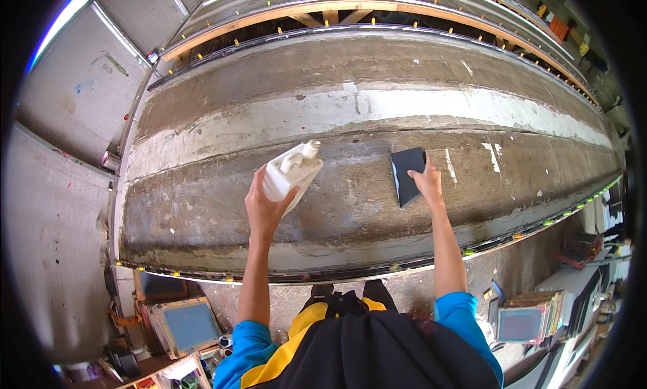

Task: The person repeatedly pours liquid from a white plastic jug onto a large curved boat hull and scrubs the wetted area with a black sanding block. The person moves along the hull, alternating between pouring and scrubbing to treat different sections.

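Note:
My left hand point(268, 205) is wrapped round a white plastic jug point(294, 171) with a narrow neck and a moulded handle, tilted over the long stained table point(350, 207). The jug's neck points up and to the right. In my right hand point(427, 181) is a flat, dark rectangular pad point(407, 168), gripped at its right edge with the thumb on top. A whitish patch shows along the pad's left edge. Whether the pad touches the table I cannot tell.
A pale band point(418, 104) runs along the table. Behind stands another long table with a wooden edge rail point(283, 15) and small yellow clips. Framed screens point(189, 325) lean at lower left, and more frames point(522, 323) stand at lower right. Grey panels point(60, 234) line the left.

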Motion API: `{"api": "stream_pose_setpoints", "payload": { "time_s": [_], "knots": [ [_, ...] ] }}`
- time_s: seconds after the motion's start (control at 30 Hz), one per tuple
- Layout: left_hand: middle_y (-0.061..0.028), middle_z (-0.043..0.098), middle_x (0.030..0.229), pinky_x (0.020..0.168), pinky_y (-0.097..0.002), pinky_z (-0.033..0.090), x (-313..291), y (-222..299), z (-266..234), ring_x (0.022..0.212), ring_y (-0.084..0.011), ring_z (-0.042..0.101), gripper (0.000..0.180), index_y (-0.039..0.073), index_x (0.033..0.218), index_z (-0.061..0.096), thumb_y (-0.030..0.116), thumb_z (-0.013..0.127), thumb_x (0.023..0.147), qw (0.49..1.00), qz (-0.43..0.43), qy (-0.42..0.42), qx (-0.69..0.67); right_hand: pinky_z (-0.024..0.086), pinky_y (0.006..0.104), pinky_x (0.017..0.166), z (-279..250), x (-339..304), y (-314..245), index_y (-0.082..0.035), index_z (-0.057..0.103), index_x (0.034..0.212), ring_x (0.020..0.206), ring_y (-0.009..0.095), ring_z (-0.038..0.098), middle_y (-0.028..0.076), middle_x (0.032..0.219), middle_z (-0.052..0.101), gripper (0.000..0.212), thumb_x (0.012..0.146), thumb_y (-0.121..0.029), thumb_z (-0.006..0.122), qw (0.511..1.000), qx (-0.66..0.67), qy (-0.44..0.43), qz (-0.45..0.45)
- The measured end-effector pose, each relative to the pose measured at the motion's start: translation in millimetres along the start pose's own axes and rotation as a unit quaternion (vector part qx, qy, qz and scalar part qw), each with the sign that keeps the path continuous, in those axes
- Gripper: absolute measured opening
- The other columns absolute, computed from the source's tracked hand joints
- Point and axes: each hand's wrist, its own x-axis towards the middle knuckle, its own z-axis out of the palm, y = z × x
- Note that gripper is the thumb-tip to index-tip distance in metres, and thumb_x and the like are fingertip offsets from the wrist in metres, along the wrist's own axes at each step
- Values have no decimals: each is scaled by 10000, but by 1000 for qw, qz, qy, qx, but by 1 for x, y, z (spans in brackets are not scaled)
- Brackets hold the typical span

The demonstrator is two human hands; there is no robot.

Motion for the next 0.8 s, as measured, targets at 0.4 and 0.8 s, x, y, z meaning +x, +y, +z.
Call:
{"api": "stream_pose_setpoints", "payload": {
  "time_s": [0.4,0.8],
  "knots": [
    [-124,598,982,710,-395,490,-1,100,112,855,-295,607,564,57,1084,487,299,727,634,933,93,-284,199,466,314,727,-126,1,140,0,499,1047,816,254,626,156,909,634,434,685,-137,697,973,209,100,-23],
    [-150,596,841,602,-399,492,30,134,195,721,-306,613,510,-29,983,495,252,713,617,872,231,-306,305,467,311,742,-118,3,165,16,484,1072,818,244,632,164,907,633,477,682,-145,705,958,262,117,-8]
  ]
}}
